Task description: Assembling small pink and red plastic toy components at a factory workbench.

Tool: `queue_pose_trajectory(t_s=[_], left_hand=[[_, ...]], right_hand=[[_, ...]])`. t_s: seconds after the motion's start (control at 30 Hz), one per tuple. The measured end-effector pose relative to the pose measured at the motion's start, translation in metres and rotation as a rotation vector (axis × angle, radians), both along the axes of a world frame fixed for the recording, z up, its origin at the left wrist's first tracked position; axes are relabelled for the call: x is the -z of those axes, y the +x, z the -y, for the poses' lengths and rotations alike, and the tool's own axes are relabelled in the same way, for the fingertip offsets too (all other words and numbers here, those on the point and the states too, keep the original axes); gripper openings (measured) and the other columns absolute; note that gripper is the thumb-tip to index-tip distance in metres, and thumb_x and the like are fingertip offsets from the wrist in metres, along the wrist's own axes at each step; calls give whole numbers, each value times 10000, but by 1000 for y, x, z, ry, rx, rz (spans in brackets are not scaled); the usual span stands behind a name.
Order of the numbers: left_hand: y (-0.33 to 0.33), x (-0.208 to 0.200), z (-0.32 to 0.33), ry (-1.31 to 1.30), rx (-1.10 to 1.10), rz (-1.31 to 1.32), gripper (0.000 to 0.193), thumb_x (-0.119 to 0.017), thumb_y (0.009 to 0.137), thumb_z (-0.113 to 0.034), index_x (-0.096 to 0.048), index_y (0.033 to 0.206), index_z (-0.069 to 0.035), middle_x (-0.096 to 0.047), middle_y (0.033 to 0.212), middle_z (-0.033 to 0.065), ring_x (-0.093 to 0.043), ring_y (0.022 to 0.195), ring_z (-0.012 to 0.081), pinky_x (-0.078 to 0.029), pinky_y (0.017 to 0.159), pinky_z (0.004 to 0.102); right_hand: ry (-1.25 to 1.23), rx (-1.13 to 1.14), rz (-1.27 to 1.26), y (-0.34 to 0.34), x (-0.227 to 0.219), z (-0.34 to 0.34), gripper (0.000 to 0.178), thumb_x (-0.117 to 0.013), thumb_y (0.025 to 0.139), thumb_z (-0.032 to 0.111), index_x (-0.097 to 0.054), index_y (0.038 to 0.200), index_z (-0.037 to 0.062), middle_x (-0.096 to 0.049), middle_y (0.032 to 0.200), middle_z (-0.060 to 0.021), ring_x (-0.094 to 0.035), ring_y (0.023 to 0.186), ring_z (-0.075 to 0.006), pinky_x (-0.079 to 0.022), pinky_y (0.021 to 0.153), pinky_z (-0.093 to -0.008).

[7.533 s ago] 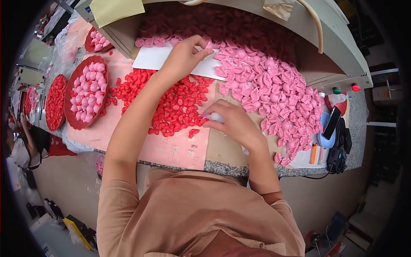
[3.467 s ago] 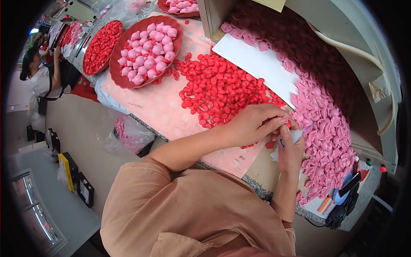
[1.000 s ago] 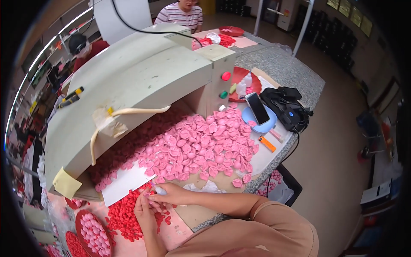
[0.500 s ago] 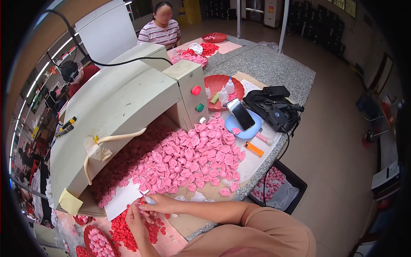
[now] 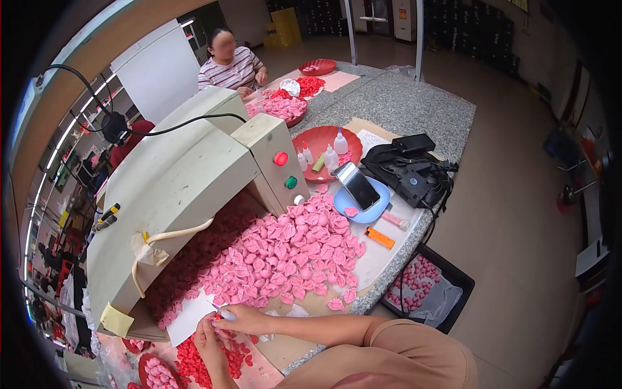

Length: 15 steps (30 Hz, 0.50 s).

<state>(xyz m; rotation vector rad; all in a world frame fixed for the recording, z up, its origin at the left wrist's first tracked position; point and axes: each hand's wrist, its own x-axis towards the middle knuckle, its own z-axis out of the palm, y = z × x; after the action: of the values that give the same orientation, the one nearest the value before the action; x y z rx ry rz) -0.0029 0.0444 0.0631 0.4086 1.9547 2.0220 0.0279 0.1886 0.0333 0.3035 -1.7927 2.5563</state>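
Handwork seems underway beside the flat white sheet (image 5: 186, 319): right hand (image 5: 246, 319) grips rounded white plastic bottle (image 5: 228, 315); left hand's (image 5: 207, 340) hold unclear; next seemingly needs steadiness.

A brownish floor (image 5: 499, 272) spreads beside the speckled grey table (image 5: 414, 107) and a pale post (image 5: 420, 42).

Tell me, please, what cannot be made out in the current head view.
Head view: whatever the left hand may hold; the hand largely covers it.
Head view: the base of the white plastic bottle; the right hand covers it.
Head view: the back of the heap of pink, shell-like pieces; shadow under the grey, curved hood hides it.
Head view: the near end of the red dish of round pink pieces; the picture's lower edge cuts it off.
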Motion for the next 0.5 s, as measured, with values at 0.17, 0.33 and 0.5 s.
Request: queue_pose_trajectory(t_s=[0.17,0.33,0.5], left_hand=[[-4,3,-3,-16,-18,-23,308,-414,973,-254,-568,1033,6,-528,567,27,-433,383,73,-343,342,187],[-6,5,-7,-12,-40,-14,309,-406,974,-259,-567,1026,0,-506,544,11,-410,355,80,-367,337,207],[-3,-3,-17,-7,-29,23,308,-408,974,-259,-567,1025,-1,-517,546,19,-414,352,85,-368,338,209]], right_hand=[[-67,-24,-48,-2,1,0,216,-498,925,202,-502,855,-3,-563,645,-38,-569,562,-127,-466,532,-265],[-97,43,-103,-3,8,5,201,-480,930,194,-482,876,1,-552,642,-44,-595,541,-162,-477,498,-265],[-129,65,-68,-8,17,5,232,-498,925,246,-496,905,15,-553,653,-28,-548,536,-119,-454,486,-252]])
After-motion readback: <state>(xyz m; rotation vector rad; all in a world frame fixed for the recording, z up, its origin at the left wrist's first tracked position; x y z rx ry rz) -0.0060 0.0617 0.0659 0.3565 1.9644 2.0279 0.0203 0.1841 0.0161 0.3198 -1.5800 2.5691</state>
